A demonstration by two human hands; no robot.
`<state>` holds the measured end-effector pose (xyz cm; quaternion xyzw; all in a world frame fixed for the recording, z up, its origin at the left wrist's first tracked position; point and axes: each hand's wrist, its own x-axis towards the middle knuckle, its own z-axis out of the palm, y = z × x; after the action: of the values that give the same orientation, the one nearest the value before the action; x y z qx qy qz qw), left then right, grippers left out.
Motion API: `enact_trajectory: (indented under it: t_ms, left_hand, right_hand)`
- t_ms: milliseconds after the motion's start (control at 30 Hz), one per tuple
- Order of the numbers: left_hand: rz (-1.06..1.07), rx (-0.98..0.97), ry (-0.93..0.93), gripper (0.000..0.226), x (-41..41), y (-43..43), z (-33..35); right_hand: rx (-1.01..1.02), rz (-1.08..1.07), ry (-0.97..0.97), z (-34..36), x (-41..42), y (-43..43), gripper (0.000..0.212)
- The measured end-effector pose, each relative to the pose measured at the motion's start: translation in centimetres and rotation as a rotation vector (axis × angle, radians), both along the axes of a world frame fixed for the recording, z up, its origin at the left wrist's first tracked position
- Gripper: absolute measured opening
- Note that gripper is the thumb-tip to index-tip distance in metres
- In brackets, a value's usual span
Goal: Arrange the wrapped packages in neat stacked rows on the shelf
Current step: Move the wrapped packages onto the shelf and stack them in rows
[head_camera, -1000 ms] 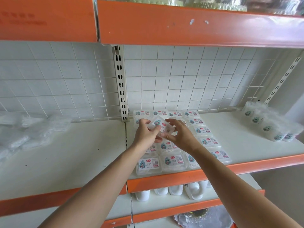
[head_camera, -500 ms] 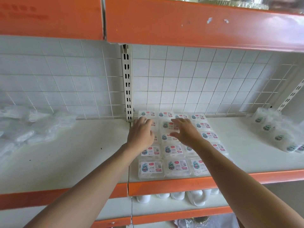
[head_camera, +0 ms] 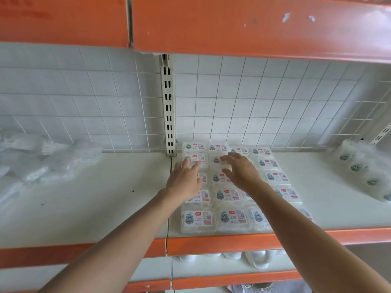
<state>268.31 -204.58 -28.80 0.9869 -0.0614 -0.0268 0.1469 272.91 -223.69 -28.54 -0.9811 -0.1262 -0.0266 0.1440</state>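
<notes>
Head view. White shelf with an orange front lip. A wire grid forms the back, split by a slotted upright.

The packages sit at lower centre of the frame, just right of the upright. They are labelled flat packs laid in four columns, running from the grid to the front lip and butted edge to edge.

Left hand: grip spread, fingers straight, lying flat on the far packs of the left column and holding nothing.

Right hand: the same, palm down over the middle columns, grip spread and not pinching anything.

Judgement: the flat palms are probably pressing the top layer level and nudging the packs square.

Loose clear bags lie at left of frame. Wrapped rolls lie at far right, well apart from the block.
</notes>
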Motion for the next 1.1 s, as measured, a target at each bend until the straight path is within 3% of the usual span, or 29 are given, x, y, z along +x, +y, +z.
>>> enact_trajectory:
  t_ms: [433, 667, 1100]
  left_hand:
    - [0.001, -0.061, -0.01, 0.057, 0.4, -0.1, -0.2]
    - [0.029, 0.035, -0.099, 0.06, 0.4, 0.9, 0.3]
    - [0.235, 0.175, -0.098, 0.066, -3.1, 15.4, 1.4]
  right_hand:
    - [-0.046, 0.023, 0.007, -0.2, 0.0, 0.3, 0.049]
    - [-0.091, 0.076, -0.048, 0.4, -0.3, 2.1, 0.06]
    - [-0.13, 0.314, -0.074, 0.4, -2.1, 17.4, 0.07]
